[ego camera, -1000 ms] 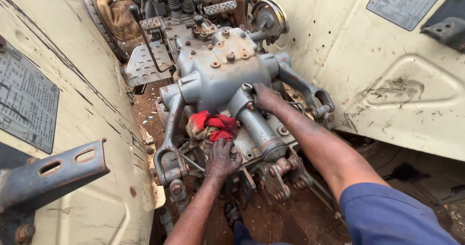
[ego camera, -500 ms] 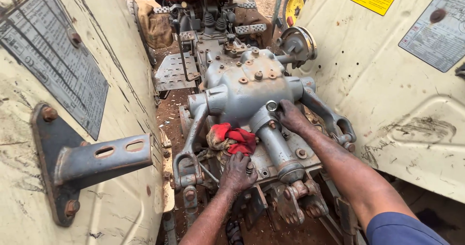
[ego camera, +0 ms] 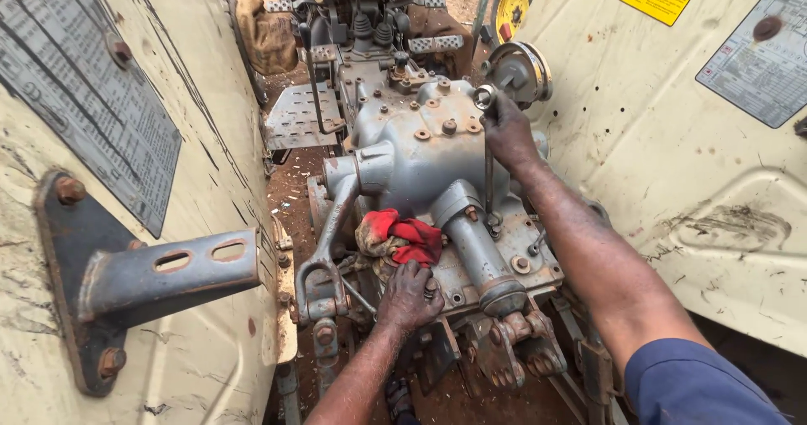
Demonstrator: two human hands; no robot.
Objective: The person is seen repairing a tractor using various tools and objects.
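A grey hydraulic housing [ego camera: 420, 152] sits between two cream fenders, with a grey cylinder [ego camera: 475, 248] sloping down its near side. My right hand [ego camera: 508, 135] grips the upper part of a long ring wrench [ego camera: 488, 181] that stands almost upright, its lower end down by the bolts beside the cylinder. My left hand [ego camera: 409, 295] rests palm down on the housing's near edge, fingers bent and slightly spread, holding nothing I can see. A red rag [ego camera: 403, 236] lies crumpled just beyond its fingertips.
Left fender [ego camera: 193, 97] carries a rusty slotted bracket [ego camera: 160, 269] that juts toward the housing. Right fender [ego camera: 672, 139] is close beside my right arm. A lift arm [ego camera: 328, 240], rusty linkages [ego camera: 504, 349] and reddish dirt lie below; pedals and a footplate [ego camera: 294, 118] are ahead.
My right hand has left the cylinder area and moved up and forward, now holding the wrench near its top ring. My left hand has stayed by the red rag. The view tilted.
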